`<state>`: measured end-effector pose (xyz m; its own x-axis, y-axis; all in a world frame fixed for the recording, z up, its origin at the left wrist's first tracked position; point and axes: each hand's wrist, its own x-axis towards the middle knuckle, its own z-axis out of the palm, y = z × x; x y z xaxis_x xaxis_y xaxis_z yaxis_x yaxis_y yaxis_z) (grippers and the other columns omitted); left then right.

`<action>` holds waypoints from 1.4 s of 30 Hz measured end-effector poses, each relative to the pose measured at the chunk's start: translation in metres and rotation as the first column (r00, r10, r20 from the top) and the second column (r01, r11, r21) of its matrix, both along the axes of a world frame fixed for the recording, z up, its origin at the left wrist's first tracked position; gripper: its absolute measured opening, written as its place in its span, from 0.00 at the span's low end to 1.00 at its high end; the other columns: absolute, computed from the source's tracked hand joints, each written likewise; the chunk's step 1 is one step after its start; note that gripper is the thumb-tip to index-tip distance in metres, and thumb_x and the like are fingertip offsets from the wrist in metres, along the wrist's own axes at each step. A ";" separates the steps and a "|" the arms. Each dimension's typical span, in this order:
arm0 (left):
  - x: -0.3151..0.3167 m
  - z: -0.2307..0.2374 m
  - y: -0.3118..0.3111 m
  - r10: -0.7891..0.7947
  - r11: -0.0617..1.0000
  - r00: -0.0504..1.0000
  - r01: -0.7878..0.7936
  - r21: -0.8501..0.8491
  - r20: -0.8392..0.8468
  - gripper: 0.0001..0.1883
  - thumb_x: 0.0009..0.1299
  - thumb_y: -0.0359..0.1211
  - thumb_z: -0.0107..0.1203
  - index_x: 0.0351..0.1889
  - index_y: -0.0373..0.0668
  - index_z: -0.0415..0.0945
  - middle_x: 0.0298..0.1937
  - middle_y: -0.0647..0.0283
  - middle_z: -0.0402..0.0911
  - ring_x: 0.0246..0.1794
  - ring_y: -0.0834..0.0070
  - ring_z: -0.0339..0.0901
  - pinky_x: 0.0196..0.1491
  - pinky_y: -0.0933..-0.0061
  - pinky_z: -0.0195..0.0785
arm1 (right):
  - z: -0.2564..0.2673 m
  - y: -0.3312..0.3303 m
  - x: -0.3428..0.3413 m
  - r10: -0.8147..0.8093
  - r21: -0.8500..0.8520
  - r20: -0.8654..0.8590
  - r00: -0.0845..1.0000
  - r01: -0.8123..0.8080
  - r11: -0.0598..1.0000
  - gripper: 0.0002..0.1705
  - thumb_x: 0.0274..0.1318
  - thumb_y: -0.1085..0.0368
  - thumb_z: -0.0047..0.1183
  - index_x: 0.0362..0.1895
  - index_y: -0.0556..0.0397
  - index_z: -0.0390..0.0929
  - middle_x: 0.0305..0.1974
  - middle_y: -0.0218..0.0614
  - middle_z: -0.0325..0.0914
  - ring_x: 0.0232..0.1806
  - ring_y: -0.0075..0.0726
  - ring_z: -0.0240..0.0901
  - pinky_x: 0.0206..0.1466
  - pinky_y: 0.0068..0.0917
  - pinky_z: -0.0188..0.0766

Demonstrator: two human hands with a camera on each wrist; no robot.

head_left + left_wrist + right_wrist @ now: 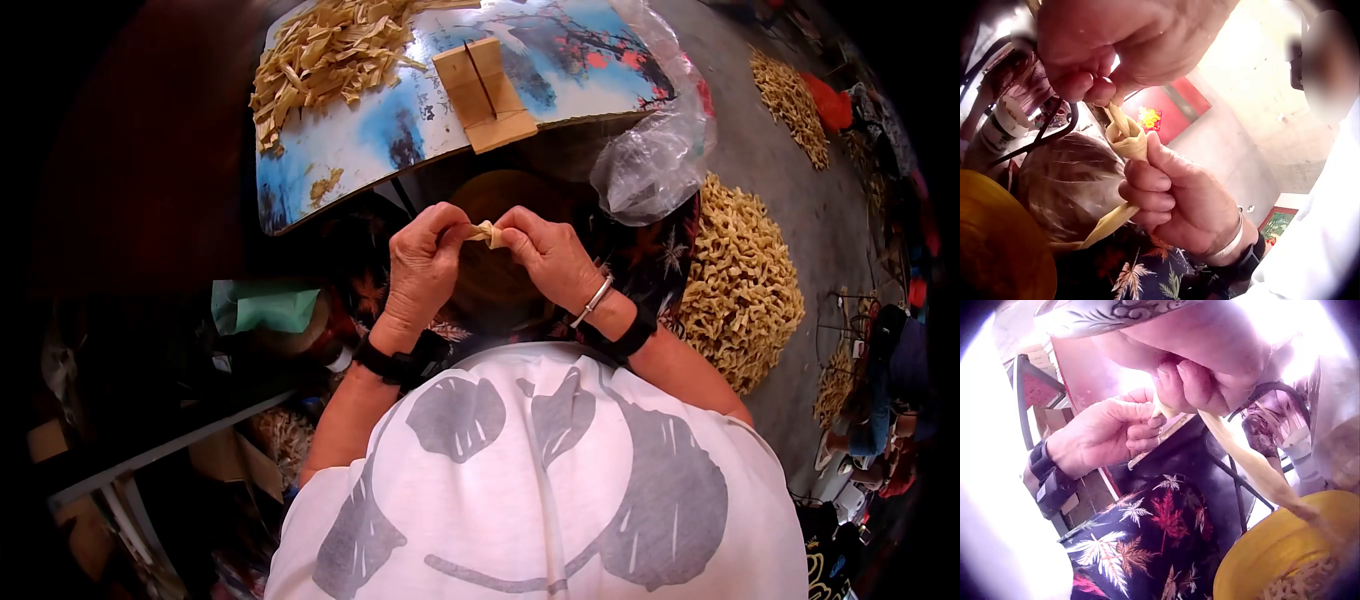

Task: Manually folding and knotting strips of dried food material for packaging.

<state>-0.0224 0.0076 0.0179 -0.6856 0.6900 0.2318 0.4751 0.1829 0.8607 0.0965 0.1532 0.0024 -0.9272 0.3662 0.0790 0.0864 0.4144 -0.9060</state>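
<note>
In the head view my left hand [425,262] and right hand [553,258] meet in front of the chest, pinching a pale yellow tofu-skin strip [486,234] between them. The left wrist view shows the strip [1127,140] bent into a loop. Left fingertips pinch its upper end, while the right hand [1188,194] grips just below the loop with curled fingers and thumb alongside. A long tail hangs from the right hand toward a yellow tub [1260,544] that holds small pale pieces, seen in the right wrist view.
A low painted table [360,150] ahead carries a heap of cut strips [320,60] and a slotted wooden block [485,95]. Clear plastic [650,170] hangs off its right corner. Right of the knees rises a big pile of knotted pieces [745,290]. Another pile [790,105] lies farther off.
</note>
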 end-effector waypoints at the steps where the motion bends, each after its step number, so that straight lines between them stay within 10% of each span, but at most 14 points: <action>1: -0.001 0.002 0.000 -0.013 1.000 1.000 0.013 -0.006 -0.003 0.02 0.68 0.22 0.56 0.34 0.37 0.76 0.25 0.69 0.74 0.28 0.86 0.68 0.32 0.83 0.64 | 0.001 -0.002 0.002 -0.014 0.040 0.001 1.000 0.014 0.999 0.10 0.67 0.58 0.49 0.41 0.51 0.74 0.28 0.45 0.80 0.30 0.54 0.78 0.32 0.41 0.72; 8: -0.013 -0.001 -0.004 0.012 0.995 0.933 0.026 -0.100 0.359 0.01 0.70 0.24 0.54 0.36 0.38 0.76 0.27 0.67 0.78 0.25 0.80 0.72 0.33 0.80 0.68 | 0.003 0.000 0.013 -0.049 0.239 -0.029 0.998 0.054 0.969 0.07 0.65 0.62 0.51 0.37 0.52 0.72 0.24 0.48 0.76 0.29 0.58 0.76 0.30 0.46 0.70; 11: -0.011 -0.009 0.001 -0.227 0.929 0.438 -0.170 0.328 0.870 0.07 0.73 0.29 0.55 0.46 0.37 0.77 0.32 0.67 0.78 0.29 0.83 0.74 0.34 0.80 0.69 | 0.002 0.001 0.012 -0.127 0.169 -0.029 0.991 0.130 0.977 0.07 0.65 0.62 0.50 0.36 0.52 0.72 0.24 0.49 0.75 0.29 0.59 0.75 0.29 0.46 0.70; 13: -0.004 -0.020 0.000 -0.294 0.918 0.307 -0.173 0.357 0.905 0.12 0.73 0.31 0.56 0.50 0.37 0.75 0.43 0.62 0.81 0.40 0.77 0.78 0.46 0.74 0.73 | 0.001 -0.003 0.008 -0.182 0.110 -0.045 0.982 0.186 0.976 0.07 0.65 0.62 0.50 0.35 0.51 0.72 0.25 0.48 0.75 0.29 0.59 0.75 0.29 0.46 0.70; 19: 0.020 -0.024 0.010 -0.202 0.940 0.444 -0.161 0.300 0.873 0.12 0.74 0.33 0.54 0.52 0.39 0.76 0.48 0.64 0.81 0.48 0.77 0.78 0.56 0.72 0.70 | 0.002 -0.009 0.000 -0.086 0.394 -0.157 0.984 0.142 0.908 0.05 0.61 0.66 0.54 0.36 0.53 0.73 0.27 0.46 0.78 0.28 0.50 0.77 0.28 0.36 0.71; 24: 0.017 -0.025 0.008 -0.259 0.956 0.389 -0.029 0.293 0.884 0.09 0.76 0.34 0.51 0.48 0.39 0.76 0.43 0.65 0.81 0.42 0.79 0.78 0.50 0.77 0.71 | 0.013 0.003 -0.008 -0.053 -0.119 0.042 0.998 0.058 0.991 0.18 0.55 0.61 0.64 0.45 0.55 0.74 0.28 0.31 0.78 0.28 0.23 0.74 0.35 0.23 0.72; 28: 0.013 -0.022 0.003 -0.148 0.989 0.568 0.077 0.127 0.810 0.09 0.76 0.35 0.52 0.43 0.39 0.77 0.34 0.70 0.79 0.34 0.83 0.75 0.41 0.81 0.69 | 0.002 0.013 -0.013 0.042 -0.134 -0.072 0.997 -0.051 0.990 0.15 0.58 0.63 0.61 0.46 0.53 0.72 0.32 0.26 0.75 0.26 0.16 0.69 0.30 0.17 0.69; 34: 0.024 -0.005 0.000 -0.121 0.991 0.751 0.052 0.124 0.649 0.08 0.75 0.34 0.53 0.38 0.39 0.77 0.24 0.77 0.70 0.22 0.90 0.63 0.27 0.87 0.56 | 0.001 0.012 -0.014 0.036 -0.450 0.016 0.999 -0.025 0.893 0.14 0.54 0.60 0.63 0.36 0.55 0.76 0.25 0.25 0.75 0.25 0.17 0.67 0.29 0.19 0.67; 42: -0.001 -0.006 -0.011 -0.133 0.988 0.604 0.145 0.055 0.786 0.08 0.74 0.34 0.56 0.40 0.38 0.78 0.22 0.79 0.66 0.19 0.93 0.55 0.22 0.88 0.48 | 0.014 0.025 -0.011 0.042 -0.654 0.209 0.977 0.108 0.749 0.10 0.59 0.60 0.61 0.34 0.52 0.78 0.22 0.24 0.74 0.20 0.15 0.66 0.20 0.15 0.59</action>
<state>-0.0232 -0.0034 0.0122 -0.4956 0.7913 -0.3580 -0.3611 0.1872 0.9135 0.0851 0.1779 0.0159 -0.8810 0.2874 -0.3758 0.2960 -0.2848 -0.9117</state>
